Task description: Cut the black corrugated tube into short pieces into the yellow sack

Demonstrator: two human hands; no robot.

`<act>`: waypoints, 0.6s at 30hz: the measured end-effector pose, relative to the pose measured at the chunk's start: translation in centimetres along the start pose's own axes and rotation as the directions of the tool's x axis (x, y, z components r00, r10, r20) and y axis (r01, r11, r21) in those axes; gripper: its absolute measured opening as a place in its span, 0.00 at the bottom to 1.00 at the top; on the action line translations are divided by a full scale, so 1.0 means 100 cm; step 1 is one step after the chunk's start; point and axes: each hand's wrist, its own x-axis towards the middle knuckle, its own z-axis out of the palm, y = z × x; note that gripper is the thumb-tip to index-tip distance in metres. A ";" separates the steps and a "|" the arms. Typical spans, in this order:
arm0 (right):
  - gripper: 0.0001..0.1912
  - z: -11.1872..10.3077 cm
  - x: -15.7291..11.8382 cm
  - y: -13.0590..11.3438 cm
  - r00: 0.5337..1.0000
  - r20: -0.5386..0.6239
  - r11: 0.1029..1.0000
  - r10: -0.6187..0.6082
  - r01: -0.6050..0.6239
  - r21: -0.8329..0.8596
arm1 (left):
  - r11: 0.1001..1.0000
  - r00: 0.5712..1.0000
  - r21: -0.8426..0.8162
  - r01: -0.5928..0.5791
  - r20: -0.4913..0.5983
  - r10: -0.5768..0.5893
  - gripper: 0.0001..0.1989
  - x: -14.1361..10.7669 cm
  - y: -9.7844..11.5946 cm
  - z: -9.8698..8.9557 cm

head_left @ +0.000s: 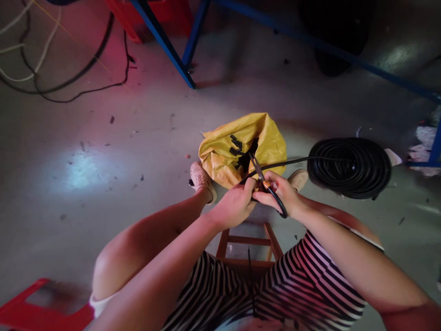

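Note:
My right hand [280, 195] is closed round the black handles of a pair of scissors [258, 169], whose blades point up and away over the bag. Beside it, my left hand [237, 202] pinches a black tube [289, 162] close to the blades. From there the tube runs right to a large black coil [349, 168] on the floor. Below the blades a yellow bag [272, 145] lies open between the feet, with several short black pieces [236, 146] on and in it. The tube's end at my left hand is hidden.
A wooden stool frame [248, 240] shows between the legs. Blue metal legs [165, 41] and a red stool [165, 18] stand ahead. Loose cables [79, 76] lie at the upper left. Another red stool [37, 315] is at the lower left.

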 end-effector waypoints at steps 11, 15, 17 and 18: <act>0.22 -0.013 -0.007 -0.020 0.996 -0.054 0.995 -0.073 0.069 -0.071 | 0.972 0.998 -0.237 -0.002 -0.061 -0.013 0.11 0.013 0.010 -0.014; 0.20 -0.020 -0.015 -0.028 0.997 0.029 0.997 -0.075 0.075 0.012 | 0.988 0.994 -0.126 -0.093 0.044 0.100 0.03 0.022 -0.003 -0.022; 0.19 -0.023 -0.019 -0.028 0.993 0.069 0.994 -0.100 0.096 0.053 | 0.980 0.994 -0.172 -0.103 0.024 0.108 0.03 0.026 -0.009 -0.022; 0.18 -0.024 -0.020 -0.027 0.990 0.084 0.991 -0.111 0.104 0.081 | 0.970 0.995 -0.222 -0.101 -0.004 0.103 0.04 0.028 -0.011 -0.021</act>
